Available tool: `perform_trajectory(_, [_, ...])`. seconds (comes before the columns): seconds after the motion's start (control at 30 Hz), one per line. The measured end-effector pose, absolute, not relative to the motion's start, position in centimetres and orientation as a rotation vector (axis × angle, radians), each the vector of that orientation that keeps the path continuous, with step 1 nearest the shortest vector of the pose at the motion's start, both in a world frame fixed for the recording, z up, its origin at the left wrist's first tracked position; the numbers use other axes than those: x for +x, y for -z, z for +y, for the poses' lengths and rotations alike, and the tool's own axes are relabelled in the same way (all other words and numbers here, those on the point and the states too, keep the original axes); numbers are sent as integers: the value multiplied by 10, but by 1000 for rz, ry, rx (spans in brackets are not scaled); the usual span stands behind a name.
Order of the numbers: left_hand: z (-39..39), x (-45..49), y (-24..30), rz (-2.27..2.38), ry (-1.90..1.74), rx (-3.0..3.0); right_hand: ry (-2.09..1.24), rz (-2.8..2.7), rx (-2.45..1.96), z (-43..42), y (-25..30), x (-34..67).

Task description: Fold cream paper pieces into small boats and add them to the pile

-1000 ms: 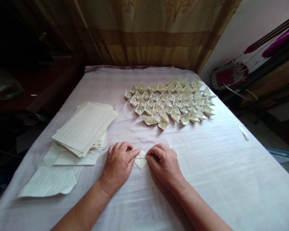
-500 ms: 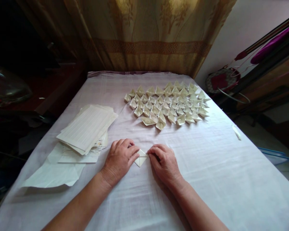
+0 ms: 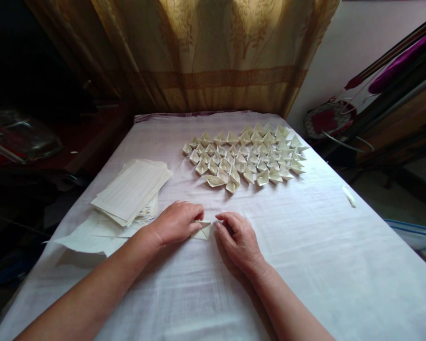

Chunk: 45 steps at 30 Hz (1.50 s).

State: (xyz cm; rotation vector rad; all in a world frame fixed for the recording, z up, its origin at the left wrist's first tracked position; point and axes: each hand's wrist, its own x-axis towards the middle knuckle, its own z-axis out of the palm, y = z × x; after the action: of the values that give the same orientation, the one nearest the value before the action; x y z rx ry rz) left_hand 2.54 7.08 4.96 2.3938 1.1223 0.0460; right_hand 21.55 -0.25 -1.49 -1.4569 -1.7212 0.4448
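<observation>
My left hand (image 3: 179,221) pinches a small folded paper (image 3: 203,232) at its left side, low over the white cloth. Crease lines cross its pale face, and my fingers cover part of it. Just to the right, my right hand (image 3: 238,239) rests with thumb and forefinger a little apart, nothing between them and not touching the paper. Beyond both hands stand many folded paper boats (image 3: 234,158), packed in uneven rows.
To the left lies a stack of printed sheets (image 3: 133,184), with a loose sheet (image 3: 88,235) curling out beneath it. A small white piece (image 3: 348,196) sits near the table's right edge. Behind the table hangs a gold curtain (image 3: 213,47); a bag (image 3: 328,121) is at the right.
My right hand has let go of the folded paper's right corner. My left hand has turned the paper and shifted slightly left with it. The view has tilted a little.
</observation>
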Motion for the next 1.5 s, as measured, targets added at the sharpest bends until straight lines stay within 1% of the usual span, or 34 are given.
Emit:
perform_trajectory(0.07, [67,23,-47,1174,-207,2144,-488,-1689,-1463,-3,15,216])
perform_trajectory(0.13, [62,23,-42,1186,-457,1810,-533,-1648,-1459,-4,13,215])
perform_trajectory(0.2, [54,27,-35,1106,-637,1514,-570,-1620,-1438,-5,11,213])
perform_trajectory(0.3, [43,35,-25,1059,-746,1343,-590,-1593,-1372,-5,8,210])
perform_trajectory(0.4, [33,39,-17,1137,-766,1489,-468,-1581,-1292,-5,6,209])
perform_trajectory(0.5, [28,37,-15,1268,-790,1854,-260,-1730,-1228,-4,2,210])
perform_trajectory(0.63, [22,27,-19,1271,-958,2382,-15,-2020,-1189,-4,-5,211])
perform_trajectory(0.77, [11,16,-18,1262,-900,2759,99,-2199,-1173,-7,-5,208])
perform_trajectory(0.87, [2,10,-12,1235,-805,2852,97,-2285,-1177,-13,-1,204])
perform_trajectory(1.0, [-5,2,-6,1213,-717,2790,10,-2318,-1228,-22,-1,201])
perform_trajectory(1.2, [-1,-2,-7,1249,-659,2539,-205,-2149,-1378,-29,-1,201])
perform_trajectory(1.5, [12,7,-5,1386,-571,2519,-202,-1950,-1673,-28,3,189])
